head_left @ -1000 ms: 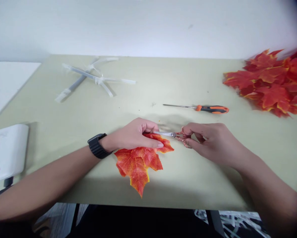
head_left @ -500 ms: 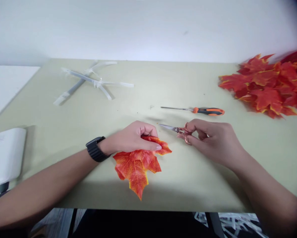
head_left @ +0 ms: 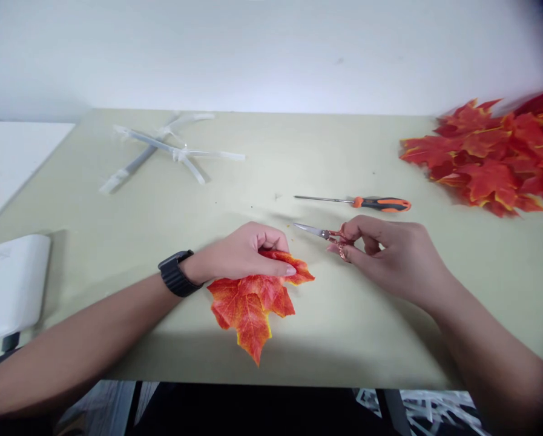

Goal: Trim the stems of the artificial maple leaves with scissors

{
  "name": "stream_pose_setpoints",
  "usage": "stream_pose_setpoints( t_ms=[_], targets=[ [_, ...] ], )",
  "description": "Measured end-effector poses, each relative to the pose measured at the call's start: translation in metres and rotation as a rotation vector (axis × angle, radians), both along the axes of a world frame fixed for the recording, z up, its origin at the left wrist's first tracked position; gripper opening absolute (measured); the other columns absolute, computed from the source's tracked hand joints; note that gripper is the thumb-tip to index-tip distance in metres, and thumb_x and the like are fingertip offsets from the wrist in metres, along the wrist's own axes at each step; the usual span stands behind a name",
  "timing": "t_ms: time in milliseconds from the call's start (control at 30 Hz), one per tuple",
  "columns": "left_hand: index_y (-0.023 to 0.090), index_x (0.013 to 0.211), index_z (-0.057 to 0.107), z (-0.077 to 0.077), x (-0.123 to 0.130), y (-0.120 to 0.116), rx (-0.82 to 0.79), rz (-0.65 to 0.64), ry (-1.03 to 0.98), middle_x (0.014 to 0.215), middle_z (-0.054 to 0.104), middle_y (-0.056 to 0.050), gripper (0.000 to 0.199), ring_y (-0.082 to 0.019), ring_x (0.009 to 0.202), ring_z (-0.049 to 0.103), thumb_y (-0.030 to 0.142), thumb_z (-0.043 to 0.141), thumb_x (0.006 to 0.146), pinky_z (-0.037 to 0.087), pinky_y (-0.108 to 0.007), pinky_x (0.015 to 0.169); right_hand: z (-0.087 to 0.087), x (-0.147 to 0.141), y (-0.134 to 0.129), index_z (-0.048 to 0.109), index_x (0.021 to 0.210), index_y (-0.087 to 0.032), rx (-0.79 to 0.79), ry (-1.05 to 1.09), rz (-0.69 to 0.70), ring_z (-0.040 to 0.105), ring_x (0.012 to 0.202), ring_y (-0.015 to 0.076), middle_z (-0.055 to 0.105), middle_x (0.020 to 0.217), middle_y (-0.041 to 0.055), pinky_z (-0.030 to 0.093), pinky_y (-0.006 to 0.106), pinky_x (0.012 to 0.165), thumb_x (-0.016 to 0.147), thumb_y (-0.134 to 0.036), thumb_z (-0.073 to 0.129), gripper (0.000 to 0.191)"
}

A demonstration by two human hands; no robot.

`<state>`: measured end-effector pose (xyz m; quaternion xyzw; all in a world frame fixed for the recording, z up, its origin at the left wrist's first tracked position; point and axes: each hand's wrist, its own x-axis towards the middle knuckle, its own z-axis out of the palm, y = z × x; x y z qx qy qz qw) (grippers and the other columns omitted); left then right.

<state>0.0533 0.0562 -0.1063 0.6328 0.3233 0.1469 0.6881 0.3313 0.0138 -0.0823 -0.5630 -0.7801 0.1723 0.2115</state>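
My left hand [head_left: 246,254], with a black watch on its wrist, is closed on red-orange maple leaves [head_left: 253,315] near the table's front. The thumb lies across them, and their stems are hidden. To the right, my right hand [head_left: 389,257] has its fingers in the handles of small copper-handled scissors [head_left: 323,233]. The scissors point left, blades together and just apart from the leaves. Beyond my right hand a screwdriver [head_left: 375,203] with an orange and black handle lies on the table.
A pile of red maple leaves [head_left: 489,157] lies at the right back of the table [head_left: 184,357]. Translucent branching pieces [head_left: 175,151] lie at the left back. A white power bank [head_left: 14,284] with a plugged-in cable sits at the left edge.
The scissors in my right hand have moved slightly up, away from the table's front edge. My left hand and the leaves have hardly moved.
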Motion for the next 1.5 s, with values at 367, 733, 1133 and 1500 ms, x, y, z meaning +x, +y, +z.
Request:
stream_pose_setpoints(
  t_ms=[367,733,1133,1500],
  targets=[
    [0.015,0.076,0.062,0.001,-0.003,-0.001,0.02,-0.022,-0.035,0.07,0.061,0.001,0.03,-0.008,0.059,0.053,0.036,0.083,0.083,0.04,-0.019,0.053,-0.004,-0.001,0.005,0.053,0.101,-0.024,-0.028,-0.189,-0.048,0.048,0.054,0.0119,0.061,0.085,0.0,0.036,0.026,0.051,0.084,-0.056,0.074,0.042],
    [0.017,0.073,0.058,0.023,0.011,-0.009,0.284,0.348,0.059,0.064,0.057,0.003,0.025,-0.008,0.058,0.049,0.028,0.076,0.085,0.035,-0.021,0.051,-0.01,-0.007,-0.005,0.055,0.105,-0.024,0.127,-0.351,0.024,0.062,0.065,0.015,0.071,0.1,0.001,0.034,0.024,0.051,0.088,-0.037,0.068,0.025],
    [0.019,0.073,0.049,0.012,0.001,0.012,0.29,0.661,-0.045,0.061,0.052,0.005,0.032,-0.007,0.052,0.043,0.031,0.075,0.086,0.033,-0.021,0.049,-0.01,-0.005,0.0,0.055,0.104,-0.025,0.142,-0.355,0.002,0.067,0.072,0.0179,0.072,0.099,0.0007,0.034,0.024,0.05,0.091,-0.038,0.063,0.02],
    [0.018,0.07,0.05,0.011,0.007,0.004,0.42,0.622,0.105,0.06,0.051,0.005,0.03,-0.007,0.054,0.043,0.028,0.075,0.085,0.032,-0.021,0.052,-0.01,-0.004,-0.002,0.056,0.108,-0.025,0.197,-0.352,0.027,0.07,0.08,0.0192,0.073,0.104,0.0009,0.037,0.026,0.052,0.09,-0.034,0.063,0.021]
  ],
)
